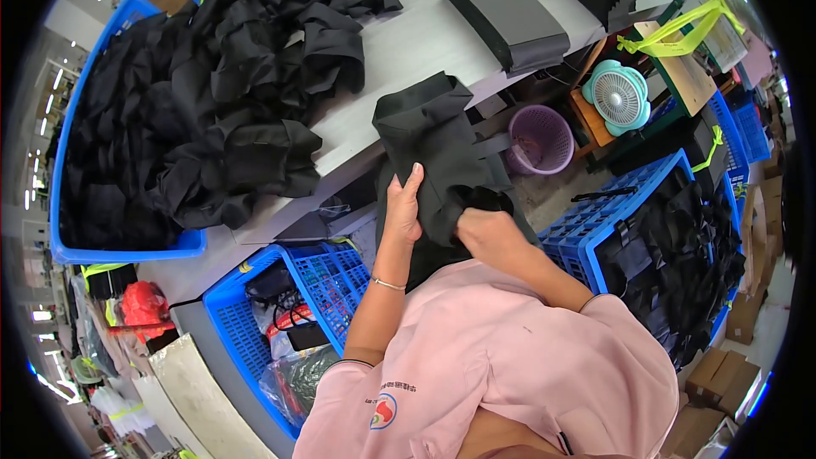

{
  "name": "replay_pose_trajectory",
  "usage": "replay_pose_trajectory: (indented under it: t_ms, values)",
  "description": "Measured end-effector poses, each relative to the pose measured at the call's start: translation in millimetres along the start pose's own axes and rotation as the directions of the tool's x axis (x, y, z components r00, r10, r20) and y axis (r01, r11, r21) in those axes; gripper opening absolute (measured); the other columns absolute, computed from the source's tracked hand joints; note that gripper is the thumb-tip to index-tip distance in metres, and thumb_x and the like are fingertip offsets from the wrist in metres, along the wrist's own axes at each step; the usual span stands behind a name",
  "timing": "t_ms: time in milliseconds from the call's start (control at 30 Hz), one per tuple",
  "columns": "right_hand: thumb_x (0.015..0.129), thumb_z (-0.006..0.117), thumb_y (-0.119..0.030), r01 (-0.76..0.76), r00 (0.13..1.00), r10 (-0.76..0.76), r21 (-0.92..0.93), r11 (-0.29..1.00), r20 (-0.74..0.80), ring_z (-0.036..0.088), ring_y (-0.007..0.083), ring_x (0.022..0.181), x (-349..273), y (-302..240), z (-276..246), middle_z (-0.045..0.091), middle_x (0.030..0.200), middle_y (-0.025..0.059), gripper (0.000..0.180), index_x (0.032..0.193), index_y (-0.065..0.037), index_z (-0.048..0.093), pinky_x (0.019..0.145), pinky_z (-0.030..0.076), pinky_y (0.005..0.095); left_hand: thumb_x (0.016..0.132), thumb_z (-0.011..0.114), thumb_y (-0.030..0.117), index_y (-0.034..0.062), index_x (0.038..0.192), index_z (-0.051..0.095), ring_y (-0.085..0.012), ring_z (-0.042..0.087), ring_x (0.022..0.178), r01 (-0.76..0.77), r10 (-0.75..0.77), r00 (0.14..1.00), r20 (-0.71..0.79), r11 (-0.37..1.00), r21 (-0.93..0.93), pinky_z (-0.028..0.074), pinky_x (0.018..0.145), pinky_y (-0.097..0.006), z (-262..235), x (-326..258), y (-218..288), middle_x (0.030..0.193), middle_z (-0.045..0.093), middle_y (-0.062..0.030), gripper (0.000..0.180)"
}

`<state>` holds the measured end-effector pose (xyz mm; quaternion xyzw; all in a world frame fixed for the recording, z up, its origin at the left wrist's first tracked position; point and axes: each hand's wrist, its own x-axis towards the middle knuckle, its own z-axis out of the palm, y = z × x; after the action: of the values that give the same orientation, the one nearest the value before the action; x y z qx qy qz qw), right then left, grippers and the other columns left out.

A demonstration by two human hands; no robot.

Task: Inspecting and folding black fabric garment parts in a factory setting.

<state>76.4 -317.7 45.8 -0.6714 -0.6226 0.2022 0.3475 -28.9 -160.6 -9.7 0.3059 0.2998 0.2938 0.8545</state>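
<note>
A black fabric bag (433, 132) lies across my lap, its far end resting against the table edge and a short strap sticking out on its right. My left hand (404, 204) holds the bag's left side, thumb up on top and the other fingers mostly hidden. Closed around a bunched, rolled-back part of the black cloth is my right hand (493, 234); its fingertips are tucked inside the folds. Heaped black fabric pieces (229, 76) lie to the left, on the table and in a large blue bin (64, 212).
Stacked flat black panels (506, 21) lie on the white table (408, 25). Beneath stands a purple bucket (544, 140), near a teal fan (619, 95). A blue crate (578, 242) of black pieces is at my right, another blue crate (229, 323) at my left.
</note>
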Motion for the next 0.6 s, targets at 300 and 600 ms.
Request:
replay_pose_trajectory:
  t_ms: [300,600]
  values:
    - [0.093,0.068,-0.016,-0.217,0.864,0.364,0.396,0.892,-0.347,0.063,0.0097,0.074,16,45,-74,0.068,0.082,0.0027,0.019,0.092,0.002,0.069,0.069,0.049,0.0252,0.098,0.065,0.024,0.0013,0.128,0.057,-0.0171,0.064,0.106,0.034,-0.051,0.98,0.194,0.995,0.089,0.054,0.092,-0.034,17,-34,2,0.121,0.066,-0.0087,0.038]
    - [0.088,0.073,-0.011,-0.18,0.87,0.479,0.98,0.085,0.118,0.059,0.005,0.072,17,73,-52,0.065,0.081,-0.0025,0.009,0.085,-0.009,0.065,0.066,0.047,0.0206,0.098,0.065,0.031,0.0001,0.13,0.058,-0.0179,0.067,0.102,0.21,-0.208,0.972,0.105,0.978,-0.013,0.055,0.091,-0.034,25,-11,-13,0.12,0.067,-0.0091,0.045]
